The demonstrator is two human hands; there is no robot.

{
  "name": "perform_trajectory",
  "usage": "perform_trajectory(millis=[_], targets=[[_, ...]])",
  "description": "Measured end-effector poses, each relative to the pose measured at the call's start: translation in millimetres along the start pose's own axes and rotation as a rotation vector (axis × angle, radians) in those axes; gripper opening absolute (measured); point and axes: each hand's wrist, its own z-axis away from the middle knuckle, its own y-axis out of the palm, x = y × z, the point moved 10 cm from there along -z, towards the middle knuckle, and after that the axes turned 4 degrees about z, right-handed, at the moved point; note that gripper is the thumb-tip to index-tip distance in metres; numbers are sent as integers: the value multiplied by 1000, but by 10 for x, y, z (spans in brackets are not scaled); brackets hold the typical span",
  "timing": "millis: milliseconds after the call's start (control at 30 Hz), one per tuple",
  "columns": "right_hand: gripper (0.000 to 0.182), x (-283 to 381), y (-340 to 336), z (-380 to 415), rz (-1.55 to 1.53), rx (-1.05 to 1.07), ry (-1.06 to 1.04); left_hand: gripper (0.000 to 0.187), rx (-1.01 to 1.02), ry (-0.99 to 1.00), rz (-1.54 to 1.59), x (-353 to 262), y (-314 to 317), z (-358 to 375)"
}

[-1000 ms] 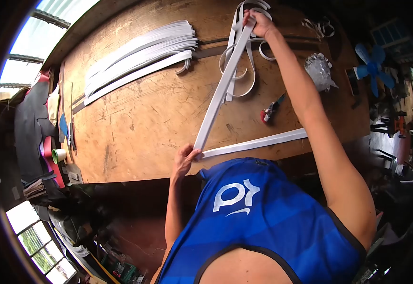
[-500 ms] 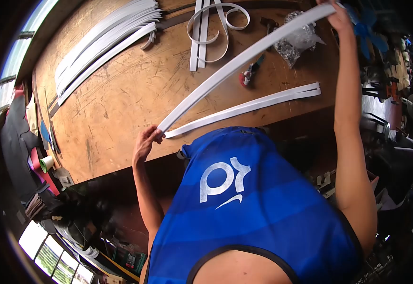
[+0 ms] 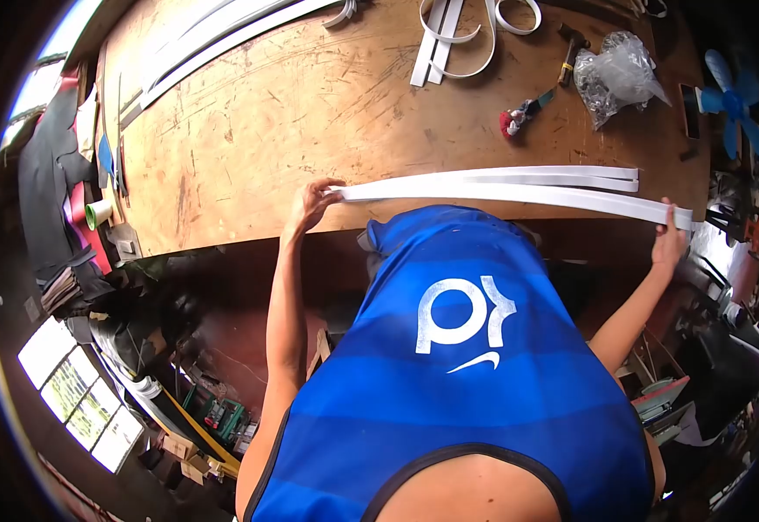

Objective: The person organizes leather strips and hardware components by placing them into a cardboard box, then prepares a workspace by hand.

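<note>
A long white strip [image 3: 493, 192] stretches along the near edge of the wooden table [image 3: 249, 157]. My left hand [image 3: 317, 200] pinches its left end. Toward the other end, my right hand [image 3: 671, 239] grips the strip close to its tip, which reaches beyond the table's front edge. Just behind it lie more white strips [image 3: 601, 178], side by side on the wood; their left ends run in under the held strip near my left fingers, where I cannot make out how they overlap.
A pile of white strips [image 3: 240, 35] lies at the far left. Curled white strips [image 3: 440, 52], a hammer [image 3: 568, 61], a knife with a wrapped handle [image 3: 523, 115] and a clear plastic bag [image 3: 616, 76] rest at the back. A blue fan [image 3: 733, 104] stands at the right.
My right hand has come down and nearer with its end of the strip, which was raised over the table. The strip now lies lower, beside the others. My view has shifted.
</note>
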Motion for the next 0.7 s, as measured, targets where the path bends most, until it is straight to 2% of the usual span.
perform_trajectory(millis=[33, 200, 367, 600, 667, 700], targets=[[42, -176, 49, 0, -34, 6, 28, 32, -7, 46, -21, 52, 41, -17], [39, -700, 301, -196, -76, 66, 109, 35, 5, 15, -178, 174, 176, -54], [34, -818, 442, -292, -66, 49, 143, 26, -112, 88, -184, 80, 123, -15], [41, -1211, 449, -466, -52, 93, 262, 19, -262, 150, -248, -107, 114, 106], [39, -1262, 462, -439, -110, 78, 318, 18, -347, 386, -370, -348, 104, 187], [42, -1280, 456, -453, -127, 81, 316, 18, -323, 380, -413, -344, 124, 173]])
